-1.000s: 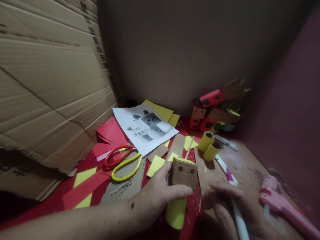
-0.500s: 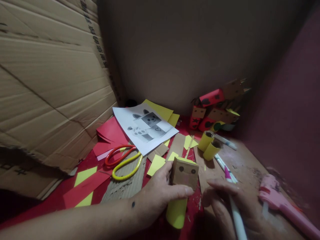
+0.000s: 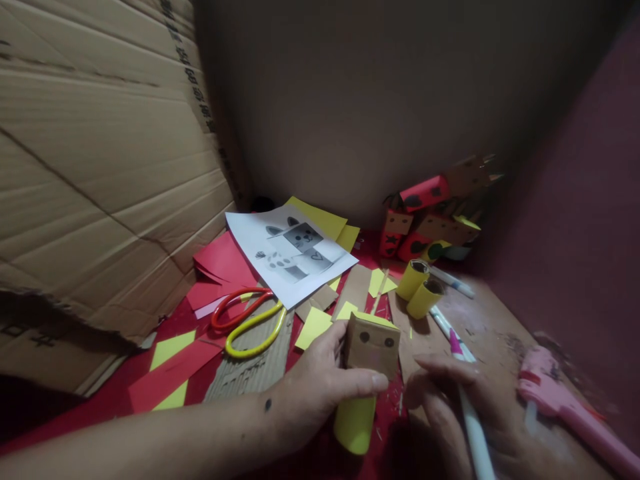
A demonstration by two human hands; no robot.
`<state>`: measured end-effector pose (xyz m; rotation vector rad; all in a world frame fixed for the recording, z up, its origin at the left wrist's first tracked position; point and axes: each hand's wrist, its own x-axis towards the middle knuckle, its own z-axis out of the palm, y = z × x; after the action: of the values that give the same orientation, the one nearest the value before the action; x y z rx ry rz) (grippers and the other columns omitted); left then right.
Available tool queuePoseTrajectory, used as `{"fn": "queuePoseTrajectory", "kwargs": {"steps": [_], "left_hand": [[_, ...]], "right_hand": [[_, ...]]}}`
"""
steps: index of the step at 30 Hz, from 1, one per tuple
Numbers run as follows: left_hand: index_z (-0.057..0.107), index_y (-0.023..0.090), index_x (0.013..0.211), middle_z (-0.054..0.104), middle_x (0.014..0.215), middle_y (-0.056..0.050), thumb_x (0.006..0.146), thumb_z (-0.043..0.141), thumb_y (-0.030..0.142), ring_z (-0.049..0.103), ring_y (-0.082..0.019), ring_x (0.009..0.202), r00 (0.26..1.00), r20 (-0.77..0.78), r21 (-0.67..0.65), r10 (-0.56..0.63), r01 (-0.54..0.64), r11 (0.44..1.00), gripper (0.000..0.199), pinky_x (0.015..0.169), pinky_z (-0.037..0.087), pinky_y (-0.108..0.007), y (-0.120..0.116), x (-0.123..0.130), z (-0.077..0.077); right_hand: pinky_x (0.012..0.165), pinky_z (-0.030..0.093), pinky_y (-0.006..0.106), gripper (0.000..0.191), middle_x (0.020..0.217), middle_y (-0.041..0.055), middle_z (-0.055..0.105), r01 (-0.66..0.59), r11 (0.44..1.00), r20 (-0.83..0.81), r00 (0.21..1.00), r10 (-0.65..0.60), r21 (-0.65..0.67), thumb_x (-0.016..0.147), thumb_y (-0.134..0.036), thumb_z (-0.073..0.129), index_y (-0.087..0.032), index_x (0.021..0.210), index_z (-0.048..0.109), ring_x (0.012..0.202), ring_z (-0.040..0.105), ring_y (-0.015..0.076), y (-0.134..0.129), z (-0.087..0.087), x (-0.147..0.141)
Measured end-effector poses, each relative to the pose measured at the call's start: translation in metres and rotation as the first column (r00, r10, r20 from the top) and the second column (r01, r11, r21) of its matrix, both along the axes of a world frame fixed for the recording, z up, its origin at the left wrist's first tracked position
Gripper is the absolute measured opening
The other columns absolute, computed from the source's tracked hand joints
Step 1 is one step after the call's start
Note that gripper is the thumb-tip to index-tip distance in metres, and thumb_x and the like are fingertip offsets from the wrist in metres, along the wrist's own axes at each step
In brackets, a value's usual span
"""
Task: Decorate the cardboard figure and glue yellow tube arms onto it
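My left hand [image 3: 320,383] is wrapped round a small cardboard figure, its thumb across the front. The figure has a brown box head [image 3: 371,347] with two dark round eyes drawn on it, and a yellow paper roll [image 3: 356,427] for its body. To the right of it, my right hand [image 3: 450,407] grips a white marker [image 3: 473,427] with a pink tip pointing up and away from me. The marker is apart from the figure. Part of its barrel is covered by my fingers.
Two yellow paper rolls [image 3: 424,299] stand beyond my right hand, near loose markers [image 3: 453,283]. Scissors [image 3: 255,333] and a printed animal picture [image 3: 300,257] lie left of centre. A pink glue gun [image 3: 555,393] rests right. Finished figures [image 3: 420,230] are stacked behind. Cardboard [image 3: 110,167] rises at left.
The view has shifted very slightly. Both hands keep their hold on the figure and the marker, with no clear movement between them.
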<state>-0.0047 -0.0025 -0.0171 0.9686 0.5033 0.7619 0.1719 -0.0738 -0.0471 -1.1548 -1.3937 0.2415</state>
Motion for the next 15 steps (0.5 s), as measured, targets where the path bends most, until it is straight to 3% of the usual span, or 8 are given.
{"fn": "queuePoseTrajectory", "kwargs": {"steps": [7,15], "left_hand": [[0.058,0.017,0.121,0.070,0.122,-0.012,0.073,0.082,0.018,0.063,-0.033,0.118,1.000,-0.021,-0.019,0.009,-0.009,1.000,0.053,0.098,0.048,-0.044,0.000,0.000,0.004],[0.059,0.017,0.118,0.071,0.120,-0.011,0.075,0.080,0.020,0.064,-0.032,0.117,0.999,-0.036,-0.025,0.005,-0.006,1.000,0.048,0.097,0.048,-0.042,0.001,0.000,0.001]], "right_hand": [[0.068,0.063,0.027,0.019,0.091,0.0057,0.075,0.022,0.999,0.006,1.000,-0.022,0.046,0.091,-0.025,0.067,-0.027,0.110,0.072,0.074,0.074,0.0190,0.001,0.003,-0.003],[0.075,0.059,0.022,0.014,0.083,-0.0002,0.069,0.093,0.995,0.045,0.995,-0.092,-0.029,0.095,-0.031,0.062,-0.029,0.108,0.068,0.067,0.068,0.0123,-0.001,0.012,-0.013]]}}
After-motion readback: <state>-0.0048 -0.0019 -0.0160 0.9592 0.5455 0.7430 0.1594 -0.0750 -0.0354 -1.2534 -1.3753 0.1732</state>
